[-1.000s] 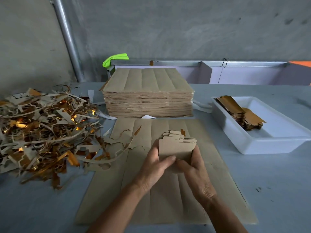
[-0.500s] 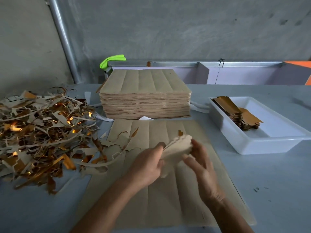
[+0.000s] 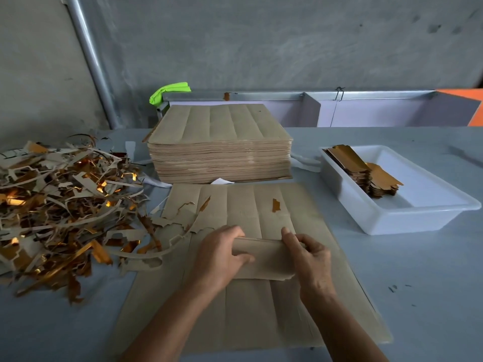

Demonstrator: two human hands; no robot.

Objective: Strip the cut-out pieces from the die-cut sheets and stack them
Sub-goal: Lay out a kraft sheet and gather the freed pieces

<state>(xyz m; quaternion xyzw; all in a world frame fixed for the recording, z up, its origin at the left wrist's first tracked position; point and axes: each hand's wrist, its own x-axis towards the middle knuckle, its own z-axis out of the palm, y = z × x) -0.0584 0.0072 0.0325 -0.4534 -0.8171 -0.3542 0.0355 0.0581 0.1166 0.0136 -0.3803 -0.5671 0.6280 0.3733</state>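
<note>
A small bundle of brown cut-out pieces [image 3: 264,257] lies sideways between my hands, just above a flat die-cut sheet [image 3: 251,309] on the table. My left hand [image 3: 219,257] grips the bundle's left end, thumb across its front. Its right end is gripped by my right hand [image 3: 308,262]. A tall stack of die-cut sheets [image 3: 222,145] stands behind the flat sheet. Gold-faced cut-out pieces [image 3: 363,171] are stacked in a white tray [image 3: 407,218] at the right.
A big heap of brown and gold waste strips [image 3: 60,205] covers the table's left side and spills onto the flat sheet's corner. A metal post [image 3: 91,61] rises at the back left. A low partition [image 3: 366,108] and a green object [image 3: 170,91] sit behind the stack.
The bundle stood upright in both hands a second ago. It has been turned sideways and lowered toward the flat sheet, with one hand on each end.
</note>
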